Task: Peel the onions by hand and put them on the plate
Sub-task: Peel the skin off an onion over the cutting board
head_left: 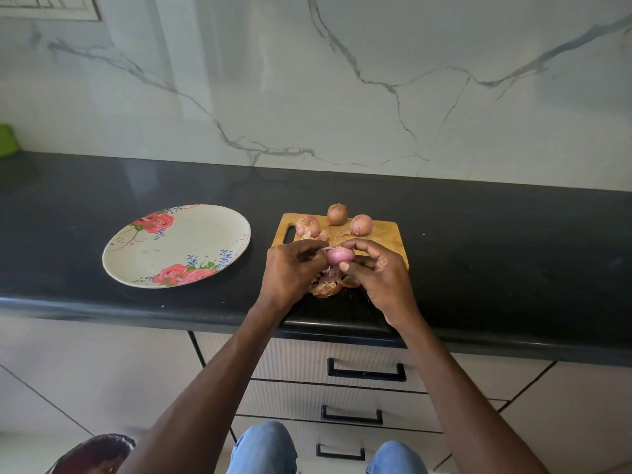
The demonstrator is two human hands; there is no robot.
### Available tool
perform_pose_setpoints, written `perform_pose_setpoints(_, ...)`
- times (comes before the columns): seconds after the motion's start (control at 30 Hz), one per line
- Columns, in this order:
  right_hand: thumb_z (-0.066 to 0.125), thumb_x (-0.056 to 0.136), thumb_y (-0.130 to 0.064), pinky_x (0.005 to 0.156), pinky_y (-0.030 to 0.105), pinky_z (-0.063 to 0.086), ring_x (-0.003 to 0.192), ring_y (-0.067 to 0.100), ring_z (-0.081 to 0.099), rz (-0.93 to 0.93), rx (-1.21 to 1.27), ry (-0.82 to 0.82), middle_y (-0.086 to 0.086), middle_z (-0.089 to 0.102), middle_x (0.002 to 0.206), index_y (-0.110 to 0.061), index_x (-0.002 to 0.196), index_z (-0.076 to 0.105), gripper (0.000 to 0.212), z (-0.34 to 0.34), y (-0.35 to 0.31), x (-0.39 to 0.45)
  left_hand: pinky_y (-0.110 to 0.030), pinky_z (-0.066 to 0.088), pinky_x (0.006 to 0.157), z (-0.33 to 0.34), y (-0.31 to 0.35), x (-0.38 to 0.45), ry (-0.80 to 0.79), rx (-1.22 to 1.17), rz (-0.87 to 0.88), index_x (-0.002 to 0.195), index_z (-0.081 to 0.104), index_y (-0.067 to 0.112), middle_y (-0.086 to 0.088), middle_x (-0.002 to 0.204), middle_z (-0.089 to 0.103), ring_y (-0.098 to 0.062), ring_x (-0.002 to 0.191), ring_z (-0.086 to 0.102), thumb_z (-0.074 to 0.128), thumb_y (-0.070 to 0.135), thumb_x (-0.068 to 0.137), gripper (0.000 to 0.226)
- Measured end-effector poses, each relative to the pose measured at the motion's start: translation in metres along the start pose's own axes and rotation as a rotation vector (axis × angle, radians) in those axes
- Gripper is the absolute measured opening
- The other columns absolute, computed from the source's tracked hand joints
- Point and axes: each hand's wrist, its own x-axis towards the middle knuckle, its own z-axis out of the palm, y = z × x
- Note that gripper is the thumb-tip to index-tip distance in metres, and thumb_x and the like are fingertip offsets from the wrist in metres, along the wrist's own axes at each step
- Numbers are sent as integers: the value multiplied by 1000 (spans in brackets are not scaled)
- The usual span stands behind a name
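A small pink onion (339, 255), mostly stripped of its dry skin, sits between my two hands above the near edge of a wooden cutting board (386, 234). My right hand (379, 271) holds it with thumb and fingers. My left hand (290, 268) pinches a thin strip of skin at the onion's left side. Three unpeeled onions (337, 214) lie at the back of the board. A heap of loose skins (326, 285) lies under my hands. The flowered plate (178, 246) stands to the left with nothing on it.
The black counter (496, 241) runs along a marble wall. A green object (7, 140) sits at the far left edge. Drawers with black handles (366, 371) are below the counter, and my knees in jeans show at the bottom.
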Motion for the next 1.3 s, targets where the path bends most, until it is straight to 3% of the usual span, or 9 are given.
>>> perform_pose_setpoints(0.3, 79, 86, -15, 73, 32, 61, 94, 20, 73, 46, 13, -8, 5, 71, 102, -7, 103, 64, 24, 4, -5, 2, -40, 59, 70, 2, 4, -3, -34, 111, 126, 105, 77, 12, 1, 88, 76, -13, 78, 71, 70, 15, 94, 14)
perform_pose_setpoints(0.5, 76, 86, -2, 74, 30, 58, 96, 19, 73, 75, 102, -18, 8, 73, 103, -4, 103, 65, 21, 2, -5, 1, -37, 62, 73, 1, 3, -1, 48, -27, -41, 106, 76, 8, 1, 85, 77, -13, 76, 74, 70, 12, 94, 14)
perform_pose_setpoints(0.6, 75, 82, -8, 84, 36, 58, 101, 22, 71, 102, 205, 27, 6, 74, 103, -12, 101, 68, 21, 0, -4, 3, -34, 63, 74, 0, -1, 2, 123, -94, -133, 114, 73, 7, 0, 85, 77, -16, 76, 75, 69, 11, 94, 21)
perform_pose_setpoints(0.77, 67, 90, -19, 98, 45, 56, 112, 26, 69, 167, 260, 57, 11, 70, 120, -18, 113, 67, 23, -1, 2, 6, -28, 58, 88, 3, -5, 7, 167, 100, -15, 130, 67, 21, 1, 124, 68, -4, 96, 68, 72, 11, 91, 41)
perform_pose_setpoints(0.87, 69, 90, -30, 101, 50, 54, 115, 23, 67, 154, 183, 87, 4, 69, 122, -27, 110, 69, 20, -1, 5, 7, -19, 54, 89, 2, -2, 8, 167, 158, 40, 128, 69, 21, 0, 143, 55, -7, 114, 59, 70, 12, 92, 37)
perform_pose_setpoints(0.93, 71, 87, -37, 101, 50, 54, 115, 21, 67, 160, 144, 119, 2, 70, 120, -29, 108, 70, 22, -1, 4, 7, -12, 54, 82, 1, -2, 5, 122, 81, 62, 126, 70, 17, 2, 136, 60, -2, 113, 61, 70, 14, 92, 34)
perform_pose_setpoints(1.03, 74, 87, -39, 101, 52, 54, 113, 21, 68, 163, 133, 135, 1, 72, 118, -28, 108, 71, 24, 0, 2, 6, -20, 58, 83, 0, -1, 1, -23, 4, 34, 129, 68, 15, 3, 118, 71, 1, 104, 68, 72, 21, 92, 39)
perform_pose_setpoints(1.13, 77, 82, -46, 96, 48, 57, 111, 19, 69, 153, 76, 118, -1, 73, 114, -28, 108, 72, 32, 0, 0, 5, -25, 59, 87, 0, 0, 0, -112, -7, -5, 133, 65, 14, 1, 117, 73, 0, 101, 70, 73, 21, 92, 43)
perform_pose_setpoints(1.3, 76, 87, -31, 80, 26, 58, 105, 14, 70, 103, 48, 90, 0, 74, 109, -19, 106, 70, 23, 1, -4, 2, -40, 61, 81, 1, 0, -1, -94, 27, 5, 126, 70, 15, 3, 100, 77, -7, 90, 74, 72, 14, 91, 34)
